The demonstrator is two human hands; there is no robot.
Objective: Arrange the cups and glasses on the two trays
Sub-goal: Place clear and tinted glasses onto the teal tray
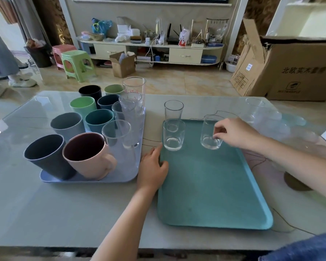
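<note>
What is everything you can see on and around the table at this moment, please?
teal tray: one, right of centre on the table.
clear glasses on teal tray: two, one at its far left corner, one held.
clear glass: one, just beyond the teal tray.
lavender tray: one, left.
coloured cups: eight on the lavender tray, among them a pink mug.
clear glasses on lavender tray: several, along its right side; exact count unclear.
green stool: one, on the floor behind.
cardboard box: one large, far right.
left hand: rests at the teal tray's left edge.
right hand: pinches the held glass.
</note>
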